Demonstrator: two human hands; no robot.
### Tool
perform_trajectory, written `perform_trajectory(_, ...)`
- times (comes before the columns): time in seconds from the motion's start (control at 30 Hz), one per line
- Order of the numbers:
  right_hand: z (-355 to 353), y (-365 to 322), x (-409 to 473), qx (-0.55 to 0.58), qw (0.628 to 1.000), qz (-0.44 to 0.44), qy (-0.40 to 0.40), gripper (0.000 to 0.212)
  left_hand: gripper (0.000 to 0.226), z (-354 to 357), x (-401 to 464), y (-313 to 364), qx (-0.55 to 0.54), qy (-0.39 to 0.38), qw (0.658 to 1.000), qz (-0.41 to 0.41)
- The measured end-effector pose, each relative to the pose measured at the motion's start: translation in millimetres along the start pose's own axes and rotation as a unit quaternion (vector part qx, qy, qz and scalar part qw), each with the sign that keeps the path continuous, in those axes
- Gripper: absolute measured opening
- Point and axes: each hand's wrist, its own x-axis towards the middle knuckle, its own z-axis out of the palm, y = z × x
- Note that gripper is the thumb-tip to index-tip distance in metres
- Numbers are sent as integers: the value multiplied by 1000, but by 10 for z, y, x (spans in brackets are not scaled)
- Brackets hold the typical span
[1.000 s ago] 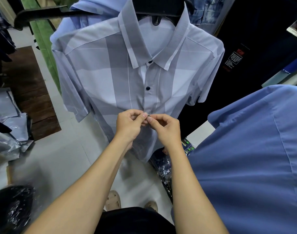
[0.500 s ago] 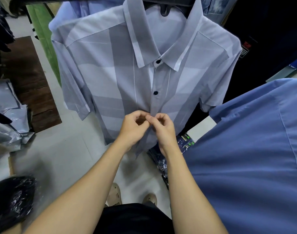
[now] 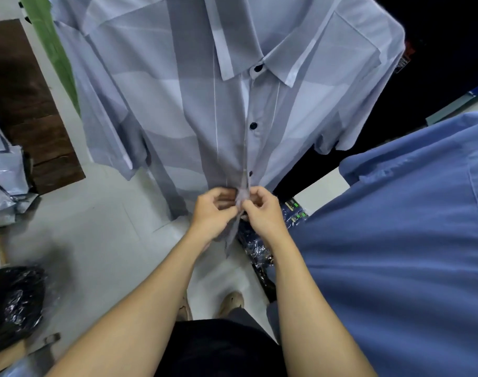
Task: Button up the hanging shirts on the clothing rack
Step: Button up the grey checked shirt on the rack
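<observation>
A grey and pale-blue checked short-sleeved shirt hangs in front of me, its collar at the top of the view. Three dark buttons run down its front placket, the lowest just above my hands. My left hand pinches the left edge of the placket low on the shirt. My right hand pinches the right edge against it, fingertips meeting at the seam. The button under my fingers is hidden. Below my hands the two front edges hang apart.
A plain blue shirt hangs close on my right. Plastic-wrapped dark packages lie on the floor below the shirt, a black plastic bag at the lower left. A green garment hangs behind on the left.
Both hands have moved down the placket from the third button to a lower spot. The third button now shows fastened above them. The shirt fills more of the view.
</observation>
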Motion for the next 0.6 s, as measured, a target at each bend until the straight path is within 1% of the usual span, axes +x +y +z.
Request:
perform_trajectory(0.07, -15, 64, -17, 9, 1000, 25, 1, 11, 26, 7, 26, -27, 28, 1, 1000, 12)
perform_trajectory(0.13, -35, 107, -17, 9, 1000, 25, 14, 11, 21, 7, 61, -63, 52, 26, 998, 16)
perform_trajectory(0.23, -63, 168, -8, 3, 999, 4, 52, 12, 15, -7, 87, -96, 54, 48, 997, 0)
perform_trajectory(0.33, -68, 214, 0, 24, 995, 1, 97, 12, 14, -55, 108, -117, 35, 57, 997, -23)
perform_trajectory(0.4, -46, 223, -13, 44, 994, 8, 99, 12, 11, -82, 111, -123, 15, 52, 998, -40)
perform_trajectory(0.5, 3, 241, -47, 59, 994, 4, 86, 5, 10, -117, 92, -125, 13, 54, 998, -35)
perform_trajectory(0.53, 21, 247, -62, 55, 995, 2, 83, 3, 10, -124, 83, -125, 13, 57, 998, -31)
perform_trajectory(0.6, 55, 270, -75, 38, 996, 0, 79, 4, 12, -129, 61, -130, 17, 63, 998, -23)
